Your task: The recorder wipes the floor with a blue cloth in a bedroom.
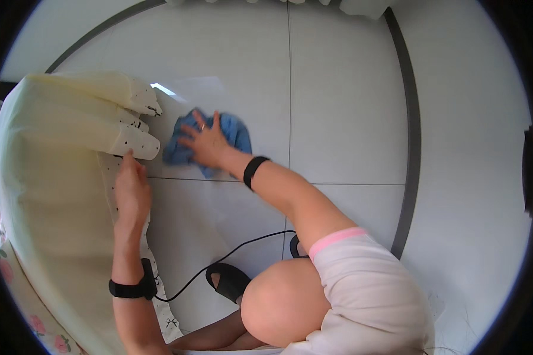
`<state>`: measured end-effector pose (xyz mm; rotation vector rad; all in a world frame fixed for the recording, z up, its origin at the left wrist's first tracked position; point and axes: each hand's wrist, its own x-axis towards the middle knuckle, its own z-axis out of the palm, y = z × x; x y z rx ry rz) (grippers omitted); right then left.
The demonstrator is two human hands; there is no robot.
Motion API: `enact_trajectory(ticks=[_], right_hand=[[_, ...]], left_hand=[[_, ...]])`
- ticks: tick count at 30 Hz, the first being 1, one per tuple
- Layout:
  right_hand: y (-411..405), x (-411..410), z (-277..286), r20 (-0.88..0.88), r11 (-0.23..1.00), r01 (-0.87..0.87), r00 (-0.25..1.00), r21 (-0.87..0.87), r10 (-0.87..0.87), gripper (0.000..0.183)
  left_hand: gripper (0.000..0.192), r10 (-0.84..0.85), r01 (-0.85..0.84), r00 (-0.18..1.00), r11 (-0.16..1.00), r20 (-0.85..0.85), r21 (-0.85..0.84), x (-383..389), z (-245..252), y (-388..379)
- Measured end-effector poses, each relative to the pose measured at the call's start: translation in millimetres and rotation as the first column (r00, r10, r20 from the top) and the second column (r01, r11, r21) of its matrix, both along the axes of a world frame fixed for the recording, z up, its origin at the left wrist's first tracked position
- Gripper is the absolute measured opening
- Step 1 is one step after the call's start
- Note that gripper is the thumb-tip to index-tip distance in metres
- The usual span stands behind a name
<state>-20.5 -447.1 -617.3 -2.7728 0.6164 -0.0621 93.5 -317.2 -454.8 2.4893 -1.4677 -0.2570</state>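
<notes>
A crumpled blue cloth (237, 133) lies on the pale tiled floor (346, 111). My right hand (208, 143) is spread flat on top of it, fingers apart, with a ring on one finger. To its left, my left hand (133, 191) is at the lower edge of a cream bed skirt (57, 177), with the index finger and thumb against the hanging white fabric trimmed with small black marks (137, 143). How firmly the fingers pinch the fabric is hard to see. Black bands circle both forearms.
A black cable (231, 254) runs from the left wrist device across the floor near a black slipper (228, 280). Dark skirting (411, 133) borders the white wall at right. Pale curtain fabric (364, 6) hangs at the top. Floral bedding (37, 324) shows at lower left.
</notes>
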Motion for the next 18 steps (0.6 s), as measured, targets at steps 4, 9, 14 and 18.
enact_trajectory(ticks=[4,9,14,18], right_hand=[[-88,-40,4,-0.046,0.940,0.341,0.939,-0.015,-0.341,0.058],[-165,-129,-3,0.065,0.708,0.697,0.716,-0.114,-0.695,0.059],[-181,-284,0,0.057,0.329,0.939,0.336,-0.099,-0.940,0.058],[-117,-392,3,0.005,0.095,0.985,0.096,-0.142,-0.995,0.059]], left_hand=[[0.034,-0.113,0.118,0.990,0.992,-0.087,0.043,-36,-35,-2],[0.011,-0.038,0.116,0.953,0.962,-0.301,0.246,-66,-80,4],[0.012,-0.161,0.266,0.910,0.934,-0.382,0.238,-89,-118,8],[0.015,-0.144,0.286,0.906,0.902,-0.397,0.324,-113,-140,-3]])
